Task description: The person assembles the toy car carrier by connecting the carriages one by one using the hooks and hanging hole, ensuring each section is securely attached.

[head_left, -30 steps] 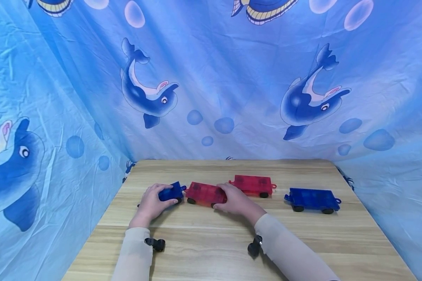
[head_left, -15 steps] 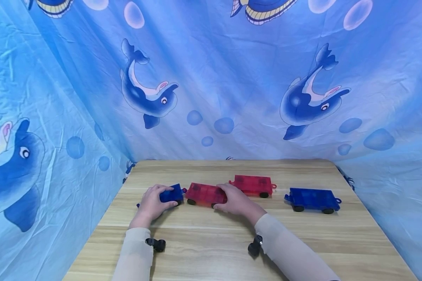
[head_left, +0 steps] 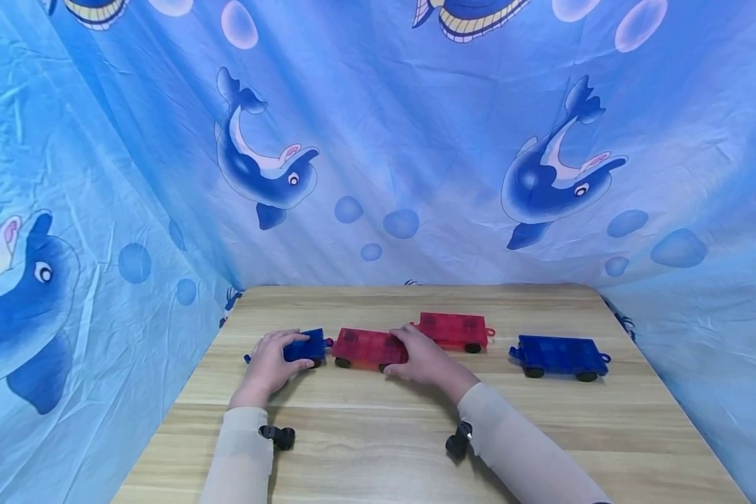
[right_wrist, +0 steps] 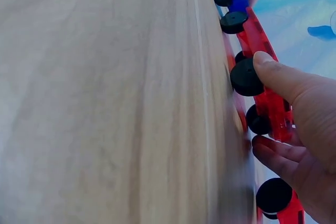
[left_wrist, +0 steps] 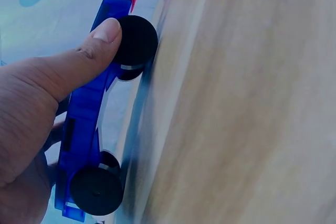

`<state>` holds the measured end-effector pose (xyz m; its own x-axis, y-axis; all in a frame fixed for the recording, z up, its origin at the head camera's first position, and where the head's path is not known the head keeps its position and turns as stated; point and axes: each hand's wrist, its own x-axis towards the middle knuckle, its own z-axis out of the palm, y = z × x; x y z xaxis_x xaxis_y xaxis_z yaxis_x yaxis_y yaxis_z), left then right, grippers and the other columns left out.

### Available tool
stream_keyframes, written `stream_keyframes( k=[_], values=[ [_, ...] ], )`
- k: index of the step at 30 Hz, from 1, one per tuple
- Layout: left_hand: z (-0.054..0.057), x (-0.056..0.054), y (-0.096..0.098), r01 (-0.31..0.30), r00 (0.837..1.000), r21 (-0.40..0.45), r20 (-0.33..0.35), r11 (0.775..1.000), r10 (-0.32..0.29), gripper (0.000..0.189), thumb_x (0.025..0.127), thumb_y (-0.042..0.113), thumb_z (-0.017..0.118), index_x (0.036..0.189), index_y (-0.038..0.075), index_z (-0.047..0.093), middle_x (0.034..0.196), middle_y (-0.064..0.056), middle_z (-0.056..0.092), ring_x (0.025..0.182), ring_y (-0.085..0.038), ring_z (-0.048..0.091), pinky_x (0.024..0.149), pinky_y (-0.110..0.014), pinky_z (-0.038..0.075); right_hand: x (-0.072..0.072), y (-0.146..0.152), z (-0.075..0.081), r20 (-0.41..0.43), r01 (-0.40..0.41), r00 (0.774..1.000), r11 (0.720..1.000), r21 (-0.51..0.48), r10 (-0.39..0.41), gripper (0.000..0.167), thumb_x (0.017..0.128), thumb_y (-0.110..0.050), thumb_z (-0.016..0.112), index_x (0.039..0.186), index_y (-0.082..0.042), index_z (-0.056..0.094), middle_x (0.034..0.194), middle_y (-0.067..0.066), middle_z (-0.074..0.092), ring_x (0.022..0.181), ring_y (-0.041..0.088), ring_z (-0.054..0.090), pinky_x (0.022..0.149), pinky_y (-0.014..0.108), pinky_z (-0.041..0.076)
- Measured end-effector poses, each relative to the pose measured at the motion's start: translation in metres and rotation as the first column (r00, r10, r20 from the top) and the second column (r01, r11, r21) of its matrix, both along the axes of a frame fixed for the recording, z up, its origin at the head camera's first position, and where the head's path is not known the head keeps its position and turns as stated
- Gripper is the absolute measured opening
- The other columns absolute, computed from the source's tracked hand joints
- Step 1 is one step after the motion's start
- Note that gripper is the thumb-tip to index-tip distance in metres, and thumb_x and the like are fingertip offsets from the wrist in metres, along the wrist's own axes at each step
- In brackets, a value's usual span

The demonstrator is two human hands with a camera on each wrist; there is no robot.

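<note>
My left hand [head_left: 269,365] grips a translucent blue toy train car [head_left: 313,343] with black wheels at the table's left. In the left wrist view its thumb presses along the side of the blue car [left_wrist: 84,114], just by a wheel. My right hand [head_left: 419,355] holds the right end of a red toy train car [head_left: 362,346], thumb on the near side and fingers over the far side. The blue car's right-hand coupling meets the red car's left-hand coupling, overlapping it in the head view. Both cars stand on their wheels, nearly in line.
Behind my right hand stands a second red train car [head_left: 452,329]. Another blue train car [head_left: 562,355] is farther right, its hook and ring ends showing. The wooden table [head_left: 353,434] backs onto a blue curtain [head_left: 378,140] printed with dolphins.
My left hand has turned the blue car slightly, its right end swinging down toward the near side and into line with the red car. The right hand keeps its hold almost unmoved.
</note>
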<state>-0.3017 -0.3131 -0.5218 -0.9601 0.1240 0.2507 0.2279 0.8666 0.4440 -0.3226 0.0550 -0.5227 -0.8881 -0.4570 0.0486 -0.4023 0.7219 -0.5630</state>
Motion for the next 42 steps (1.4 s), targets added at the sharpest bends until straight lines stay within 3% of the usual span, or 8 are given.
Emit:
stream_keyframes(
  k=[12, 19, 25, 34, 42],
  values=[
    [0.005, 0.005, -0.005, 0.013, 1.0, 0.022, -0.006, 1.0, -0.013, 0.054, 0.085, 0.03, 0.089, 0.135, 0.019, 0.071, 0.156, -0.012, 0.052, 0.145, -0.044, 0.039, 0.118, -0.07, 0.017, 0.012, 0.026, 0.01, -0.045, -0.007, 0.999, 0.995, -0.103, 0.002, 0.087, 0.085, -0.045, 0.088, 0.157, -0.014, 0.05, 0.165, 0.021, 0.036, 0.152, 0.04, 0.033, 0.116, 0.059, 0.038],
    [0.001, 0.003, -0.012, 0.022, 1.0, 0.029, -0.022, 0.999, -0.022, 0.054, 0.085, 0.029, 0.089, 0.135, 0.018, 0.072, 0.155, -0.014, 0.052, 0.144, -0.046, 0.04, 0.117, -0.072, 0.019, 0.015, 0.042, 0.016, -0.05, 0.011, 0.999, 0.984, -0.176, -0.02, 0.072, 0.087, -0.037, 0.088, 0.15, -0.016, 0.058, 0.142, 0.007, 0.059, 0.124, 0.024, 0.063, 0.104, 0.047, 0.053],
    [-0.001, 0.003, -0.015, 0.02, 0.999, 0.028, -0.03, 0.999, -0.019, 0.053, 0.085, 0.028, 0.089, 0.135, 0.018, 0.072, 0.156, -0.014, 0.052, 0.144, -0.046, 0.04, 0.116, -0.071, 0.023, 0.012, 0.055, 0.02, -0.101, 0.021, 0.994, 0.97, -0.243, -0.047, 0.061, 0.089, -0.033, 0.087, 0.143, -0.013, 0.064, 0.125, 0.008, 0.066, 0.115, 0.023, 0.066, 0.098, 0.045, 0.056],
    [-0.001, 0.004, -0.019, 0.018, 0.999, 0.032, -0.035, 0.999, -0.017, 0.052, 0.086, 0.026, 0.089, 0.135, 0.019, 0.072, 0.156, -0.014, 0.052, 0.143, -0.048, 0.041, 0.115, -0.071, 0.024, 0.01, 0.076, 0.024, -0.174, 0.151, 0.966, 0.965, -0.214, -0.19, 0.063, 0.088, -0.04, 0.087, 0.143, -0.019, 0.065, 0.141, 0.006, 0.06, 0.133, 0.034, 0.056, 0.108, 0.06, 0.047],
    [0.0, 0.003, -0.021, 0.017, 1.0, 0.025, -0.021, 1.0, -0.017, 0.052, 0.087, 0.024, 0.088, 0.136, 0.017, 0.07, 0.157, -0.015, 0.05, 0.144, -0.048, 0.04, 0.115, -0.07, 0.027, 0.003, 0.096, 0.022, -0.173, 0.213, 0.952, 0.953, -0.215, -0.252, 0.061, 0.089, -0.04, 0.086, 0.142, -0.019, 0.066, 0.139, 0.006, 0.058, 0.128, 0.035, 0.055, 0.098, 0.059, 0.054]
  ],
)
